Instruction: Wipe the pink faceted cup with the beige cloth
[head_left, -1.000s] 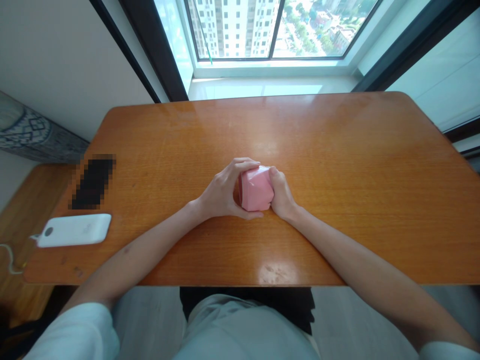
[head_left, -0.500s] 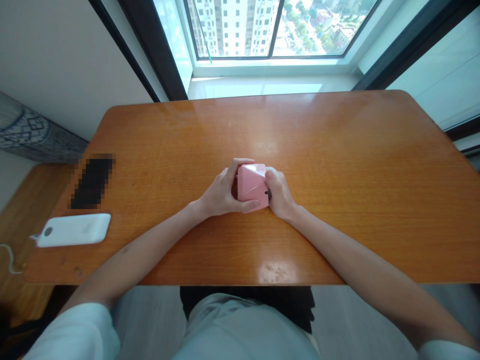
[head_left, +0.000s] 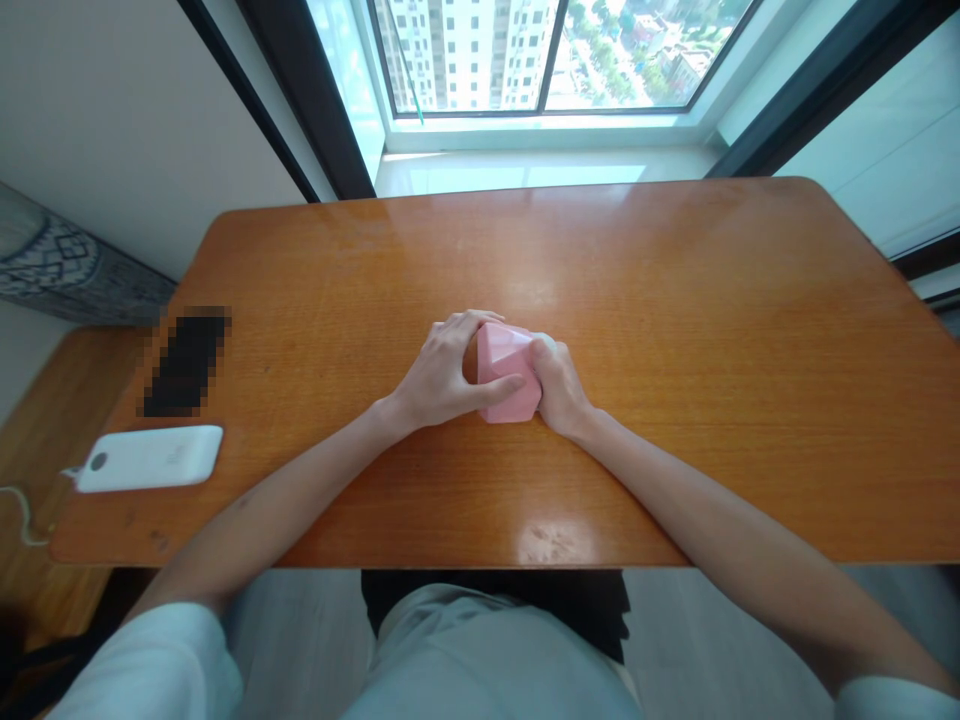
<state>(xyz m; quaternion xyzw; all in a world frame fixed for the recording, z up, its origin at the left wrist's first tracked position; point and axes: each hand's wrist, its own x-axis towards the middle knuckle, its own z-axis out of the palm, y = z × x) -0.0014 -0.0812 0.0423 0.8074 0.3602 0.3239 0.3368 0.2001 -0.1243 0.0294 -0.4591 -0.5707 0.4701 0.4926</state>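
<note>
A glossy pink faceted block-like object (head_left: pixel 510 406) is between my two hands near the middle of the wooden table (head_left: pixel 675 300); I cannot make out its exact kind. My left hand (head_left: pixel 444 372) curves around its left side, the thumb across the near face and the fingers over the far top edge. On the right side, my right hand (head_left: pixel 559 385) grips it with the thumb pressed on the upper right facet, the other fingers hidden behind it. Whether its underside rests on the tabletop does not show.
At the table's left lie a white rectangular device (head_left: pixel 150 460) with a cable at its end and a dark pixelated item (head_left: pixel 186 362). Beyond the far edge is a window (head_left: pixel 540 60). A patterned grey fabric piece (head_left: pixel 75 260) stands left of the table.
The pink object has turned in my hands, and the small black detail on its right side is out of sight. My left thumb has shifted up across its near face.
</note>
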